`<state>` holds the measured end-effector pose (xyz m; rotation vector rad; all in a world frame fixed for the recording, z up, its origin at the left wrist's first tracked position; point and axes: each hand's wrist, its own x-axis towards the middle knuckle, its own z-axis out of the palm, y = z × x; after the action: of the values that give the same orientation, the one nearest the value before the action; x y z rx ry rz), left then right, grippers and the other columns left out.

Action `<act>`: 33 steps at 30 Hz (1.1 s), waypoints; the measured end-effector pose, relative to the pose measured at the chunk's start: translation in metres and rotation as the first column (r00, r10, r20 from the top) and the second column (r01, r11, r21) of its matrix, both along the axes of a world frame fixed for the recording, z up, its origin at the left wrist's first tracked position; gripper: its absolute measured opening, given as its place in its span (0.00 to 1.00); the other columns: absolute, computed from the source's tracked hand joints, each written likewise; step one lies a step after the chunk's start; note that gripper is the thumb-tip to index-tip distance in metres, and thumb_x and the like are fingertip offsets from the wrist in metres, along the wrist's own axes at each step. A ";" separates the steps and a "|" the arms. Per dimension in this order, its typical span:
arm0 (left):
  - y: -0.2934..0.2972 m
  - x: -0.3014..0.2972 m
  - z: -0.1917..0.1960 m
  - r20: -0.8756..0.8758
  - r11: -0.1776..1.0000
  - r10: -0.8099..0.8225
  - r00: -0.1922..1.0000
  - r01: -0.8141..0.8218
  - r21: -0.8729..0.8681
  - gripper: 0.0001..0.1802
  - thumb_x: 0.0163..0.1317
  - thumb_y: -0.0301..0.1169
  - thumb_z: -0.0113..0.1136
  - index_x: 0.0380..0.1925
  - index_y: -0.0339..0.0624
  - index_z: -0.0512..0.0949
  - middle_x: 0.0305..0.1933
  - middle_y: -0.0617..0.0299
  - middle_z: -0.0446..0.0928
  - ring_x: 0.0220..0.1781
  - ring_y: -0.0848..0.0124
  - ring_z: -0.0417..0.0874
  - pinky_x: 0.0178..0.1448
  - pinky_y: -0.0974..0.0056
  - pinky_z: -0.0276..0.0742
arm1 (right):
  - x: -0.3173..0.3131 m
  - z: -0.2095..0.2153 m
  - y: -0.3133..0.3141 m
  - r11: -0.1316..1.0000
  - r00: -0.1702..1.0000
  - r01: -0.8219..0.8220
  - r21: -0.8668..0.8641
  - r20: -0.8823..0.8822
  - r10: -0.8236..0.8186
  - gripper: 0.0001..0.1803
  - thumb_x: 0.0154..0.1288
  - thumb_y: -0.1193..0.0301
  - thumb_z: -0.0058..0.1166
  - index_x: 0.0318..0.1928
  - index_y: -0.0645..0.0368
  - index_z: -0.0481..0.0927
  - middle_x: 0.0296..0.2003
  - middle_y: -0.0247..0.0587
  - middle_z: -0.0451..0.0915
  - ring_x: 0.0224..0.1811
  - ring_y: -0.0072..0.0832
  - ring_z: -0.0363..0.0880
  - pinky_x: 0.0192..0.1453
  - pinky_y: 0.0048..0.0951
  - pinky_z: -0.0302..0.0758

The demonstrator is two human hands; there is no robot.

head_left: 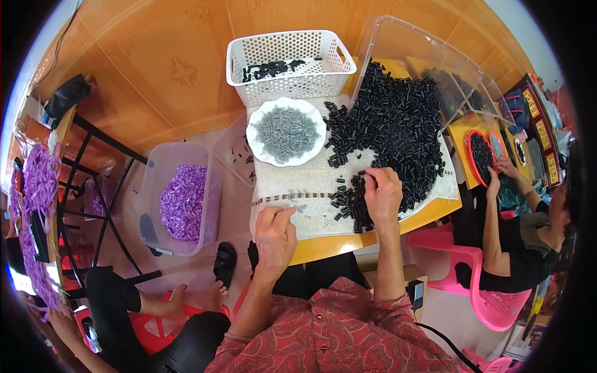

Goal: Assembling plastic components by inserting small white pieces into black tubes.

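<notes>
At the table's near edge (322,250): both my hands over the white cloth (272,178), right one well ahead of left.
Right hand (385,194): thumb and index drawn close together; can't tell if a piece sits between them.
Left hand (275,241): fingers curled, thumb near index; can't tell if pinching anything.
Loose black pieces (353,210): on cloth, just left of right fingertips and trailing toward me; off to the right of left hand. Right is nearer.
Long axis: short cylinders, lying every which way, no common direction.
Main black heap (398,115): beyond right hand, spilling from mouth of the clear bin (398,31).
Plate of grey bits (261,154): beyond left hand, white basket (292,93) behind it.
</notes>
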<state>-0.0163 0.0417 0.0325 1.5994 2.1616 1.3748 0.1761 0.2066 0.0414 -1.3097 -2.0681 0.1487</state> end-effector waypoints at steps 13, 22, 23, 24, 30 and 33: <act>-0.011 0.010 0.008 0.118 0.998 0.028 0.993 -0.034 0.044 0.14 0.52 0.15 0.58 0.40 0.36 0.83 0.37 0.52 0.78 0.40 0.55 0.81 0.45 0.57 0.78 | -0.027 -0.006 -0.009 0.991 0.984 -0.115 -0.064 0.129 0.123 0.04 0.56 0.73 0.65 0.34 0.56 0.85 0.33 0.39 0.77 0.41 0.39 0.76 0.45 0.41 0.68; -0.020 0.017 0.013 0.432 1.000 0.007 0.902 -0.013 0.011 0.11 0.59 0.18 0.61 0.42 0.35 0.83 0.39 0.53 0.80 0.36 0.67 0.83 0.41 0.66 0.78 | -0.033 0.008 -0.026 0.984 0.978 -0.175 -0.038 0.107 0.178 0.03 0.56 0.75 0.62 0.31 0.58 0.81 0.34 0.40 0.76 0.42 0.41 0.75 0.45 0.42 0.68; -0.021 0.017 0.010 0.434 1.000 0.015 0.901 -0.021 0.008 0.11 0.59 0.18 0.61 0.42 0.35 0.83 0.39 0.53 0.80 0.36 0.67 0.83 0.41 0.66 0.78 | -0.034 0.010 -0.033 0.979 0.978 -0.196 -0.055 0.056 0.199 0.03 0.56 0.76 0.61 0.31 0.59 0.80 0.34 0.41 0.76 0.41 0.42 0.76 0.45 0.42 0.69; -0.022 0.016 0.005 0.515 1.000 -0.004 0.857 0.001 0.006 0.11 0.61 0.19 0.60 0.44 0.35 0.83 0.39 0.56 0.80 0.37 0.70 0.83 0.42 0.68 0.79 | -0.035 0.009 -0.041 0.978 0.977 -0.201 -0.058 0.057 0.204 0.03 0.56 0.76 0.61 0.31 0.59 0.80 0.34 0.41 0.76 0.41 0.42 0.76 0.45 0.42 0.69; -0.026 0.016 -0.005 0.926 0.991 -0.118 0.358 0.102 0.086 0.13 0.70 0.22 0.57 0.52 0.33 0.81 0.47 0.62 0.81 0.42 0.76 0.82 0.49 0.72 0.79 | -0.047 0.019 -0.099 0.696 0.821 -0.538 -0.476 -0.483 0.305 0.03 0.63 0.78 0.62 0.33 0.64 0.80 0.31 0.37 0.74 0.30 0.23 0.76 0.31 0.25 0.72; -0.029 0.012 -0.007 0.926 0.981 -0.154 0.345 0.169 0.100 0.13 0.71 0.23 0.56 0.53 0.32 0.80 0.47 0.62 0.81 0.44 0.75 0.82 0.50 0.71 0.80 | -0.051 0.009 -0.112 0.578 0.743 -0.602 -0.551 -0.652 0.153 0.04 0.65 0.78 0.60 0.33 0.64 0.80 0.33 0.36 0.74 0.31 0.21 0.76 0.33 0.23 0.74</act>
<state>-0.0040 0.0122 0.0258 0.5973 1.2153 1.5955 0.1249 0.0948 0.0509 -0.9734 -1.7692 1.5531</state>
